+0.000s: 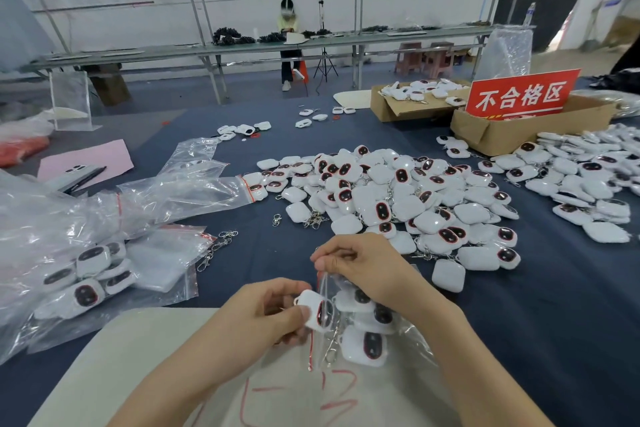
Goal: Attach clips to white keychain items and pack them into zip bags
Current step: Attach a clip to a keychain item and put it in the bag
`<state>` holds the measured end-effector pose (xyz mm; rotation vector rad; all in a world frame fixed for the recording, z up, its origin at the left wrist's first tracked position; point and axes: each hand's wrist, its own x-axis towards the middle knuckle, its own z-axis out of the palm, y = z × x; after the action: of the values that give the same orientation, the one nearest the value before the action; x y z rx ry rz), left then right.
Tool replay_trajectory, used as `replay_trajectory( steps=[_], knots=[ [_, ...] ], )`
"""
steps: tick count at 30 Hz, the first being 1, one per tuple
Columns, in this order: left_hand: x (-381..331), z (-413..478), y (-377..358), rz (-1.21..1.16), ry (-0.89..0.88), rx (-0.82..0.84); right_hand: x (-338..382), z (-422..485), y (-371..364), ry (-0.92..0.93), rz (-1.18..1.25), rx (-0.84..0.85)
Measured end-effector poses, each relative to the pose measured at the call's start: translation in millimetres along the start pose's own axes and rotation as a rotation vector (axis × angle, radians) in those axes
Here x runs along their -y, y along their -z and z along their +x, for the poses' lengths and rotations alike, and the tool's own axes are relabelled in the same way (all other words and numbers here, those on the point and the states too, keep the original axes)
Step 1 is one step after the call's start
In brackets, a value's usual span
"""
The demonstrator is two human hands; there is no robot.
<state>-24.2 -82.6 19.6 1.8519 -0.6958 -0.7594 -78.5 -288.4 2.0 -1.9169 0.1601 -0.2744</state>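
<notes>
White keychain (pixel 311 313), pinched in our curled left hand (pixel 263 308), sat at the mouth of the zip bag (pixel 412 336), whose lip our right hand (pixel 363 267) pinched up; we judged it best to hold that mouth wide and insert squarely.

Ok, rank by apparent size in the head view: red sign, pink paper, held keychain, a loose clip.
1. The red sign and pink paper: look alike, not ranked.
2. The keychain in the left hand, enlarged by nearness.
3. The loose clip.
</notes>
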Motion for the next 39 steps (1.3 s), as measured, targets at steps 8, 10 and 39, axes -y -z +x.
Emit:
replay_trajectory(
  steps=[8,10,39],
  knots=[
    [-8.4,20.3,-20.0,-0.501,0.137,-0.182,-0.9,-0.3,3.2,-0.002,-0.003,-0.011],
    [-10.5,22.6,-26.0,-0.494,0.145,-0.14,-0.4,-0.4,3.3,0.002,-0.019,-0.01],
    [8.4,80.9,-21.6,0.108,-0.112,-0.53,-32.0,0.6,31.9,-0.082,-0.798,-0.336]
  ],
)
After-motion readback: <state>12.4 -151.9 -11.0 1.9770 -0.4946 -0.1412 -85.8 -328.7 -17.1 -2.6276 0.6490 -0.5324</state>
